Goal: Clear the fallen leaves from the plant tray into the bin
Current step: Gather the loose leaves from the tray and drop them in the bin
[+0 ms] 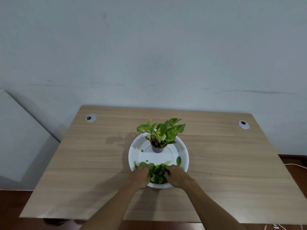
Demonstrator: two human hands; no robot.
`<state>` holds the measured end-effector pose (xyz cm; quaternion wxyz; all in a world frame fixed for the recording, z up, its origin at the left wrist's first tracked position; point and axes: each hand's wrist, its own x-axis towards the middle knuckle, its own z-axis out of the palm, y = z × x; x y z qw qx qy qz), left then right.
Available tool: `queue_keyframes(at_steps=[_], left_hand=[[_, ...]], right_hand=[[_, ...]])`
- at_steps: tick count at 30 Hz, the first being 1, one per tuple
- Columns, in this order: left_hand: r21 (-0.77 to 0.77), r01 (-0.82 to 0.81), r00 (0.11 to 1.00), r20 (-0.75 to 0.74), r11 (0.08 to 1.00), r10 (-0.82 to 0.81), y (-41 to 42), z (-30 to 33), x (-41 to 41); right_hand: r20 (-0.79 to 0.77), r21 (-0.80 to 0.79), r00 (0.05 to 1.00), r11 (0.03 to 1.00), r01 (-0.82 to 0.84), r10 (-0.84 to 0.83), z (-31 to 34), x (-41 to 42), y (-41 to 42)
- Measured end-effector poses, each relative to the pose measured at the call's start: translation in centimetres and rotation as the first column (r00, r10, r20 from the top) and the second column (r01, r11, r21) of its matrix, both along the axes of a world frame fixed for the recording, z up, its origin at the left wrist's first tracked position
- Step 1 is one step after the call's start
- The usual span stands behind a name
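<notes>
A round white plant tray (pixel 183 151) sits in the middle of the wooden table. A small dark pot (pixel 157 149) with a green plant (pixel 163 130) stands in its far half. A heap of loose green leaves (pixel 158 174) lies in the near half of the tray. My left hand (pixel 140 175) and my right hand (pixel 177 176) cup the heap from either side, fingers curled into the leaves. A few single leaves (pixel 178 160) lie apart near the right rim. No bin is in view.
The wooden table (pixel 83 163) has two grey cable grommets (pixel 91 117) at its far corners. A pale wall rises behind it. A white panel (pixel 20 138) leans at the left. Dark floor shows at both sides, with a white cable (pixel 294 165) at the right.
</notes>
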<state>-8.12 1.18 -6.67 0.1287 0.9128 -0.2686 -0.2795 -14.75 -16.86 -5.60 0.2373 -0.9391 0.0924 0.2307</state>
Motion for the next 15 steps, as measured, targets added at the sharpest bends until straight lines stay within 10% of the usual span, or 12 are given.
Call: queue_keyframes(at_steps=[15], left_hand=[[-0.081, 0.019, 0.998, 0.063, 0.997, -0.014, 2.2, 1.1, 2.5]], right_hand=[[0.121, 0.068, 0.966, 0.973, 0.221, -0.228, 2.2, 0.7, 0.4]])
